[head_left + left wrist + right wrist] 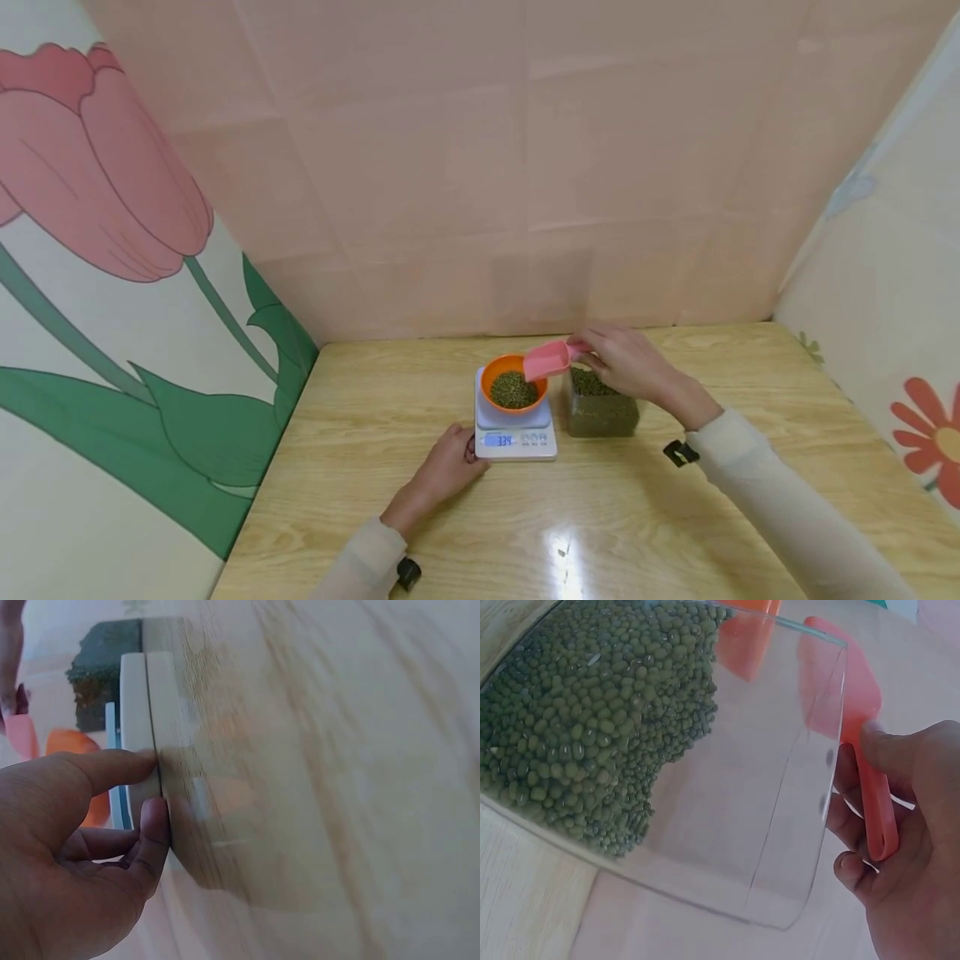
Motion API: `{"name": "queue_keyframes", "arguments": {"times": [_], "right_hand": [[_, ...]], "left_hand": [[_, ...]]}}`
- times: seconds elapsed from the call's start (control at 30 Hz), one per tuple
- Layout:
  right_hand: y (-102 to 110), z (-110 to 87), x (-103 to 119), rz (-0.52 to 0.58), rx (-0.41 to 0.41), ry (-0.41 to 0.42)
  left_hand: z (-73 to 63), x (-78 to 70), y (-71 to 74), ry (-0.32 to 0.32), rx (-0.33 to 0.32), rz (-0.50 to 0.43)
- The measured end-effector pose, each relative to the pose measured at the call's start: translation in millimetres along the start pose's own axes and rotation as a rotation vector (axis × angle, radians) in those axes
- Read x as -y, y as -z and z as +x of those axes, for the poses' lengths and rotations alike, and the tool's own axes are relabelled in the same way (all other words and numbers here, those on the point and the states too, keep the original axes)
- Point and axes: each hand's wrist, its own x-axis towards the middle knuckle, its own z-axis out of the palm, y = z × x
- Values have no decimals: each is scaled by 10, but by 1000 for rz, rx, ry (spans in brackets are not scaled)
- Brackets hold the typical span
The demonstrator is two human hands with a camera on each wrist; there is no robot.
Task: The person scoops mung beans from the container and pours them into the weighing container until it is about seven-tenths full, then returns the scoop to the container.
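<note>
My right hand (626, 358) grips a pink scoop (547, 360) by its handle, its tilted blade over the rim of an orange bowl (492, 371). Green mung beans (513, 390) lie in that bowl, which sits on a white kitchen scale (517, 451) with a lit display. At the scale's front left corner, my left hand (450, 462) holds the edge between thumb and curled fingers. The clear box (780, 825) of mung beans (592, 712) stands just right of the scale, below my right hand. In the right wrist view, fingers and thumb wrap the scoop handle (877, 810).
A wood-grain table (360, 392) carries everything. Pinkish paper (420, 208) covers the wall behind it. Side panels show a painted tulip (142, 167) on the left and a red flower (943, 442) on the right.
</note>
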Motion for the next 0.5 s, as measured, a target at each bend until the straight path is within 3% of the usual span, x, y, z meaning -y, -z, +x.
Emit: {"name": "queue_keyframes", "arguments": {"times": [0.5], "right_hand": [[122, -102, -50, 21, -37, -19]], "left_hand": [[12, 22, -10, 5, 0, 0]]}}
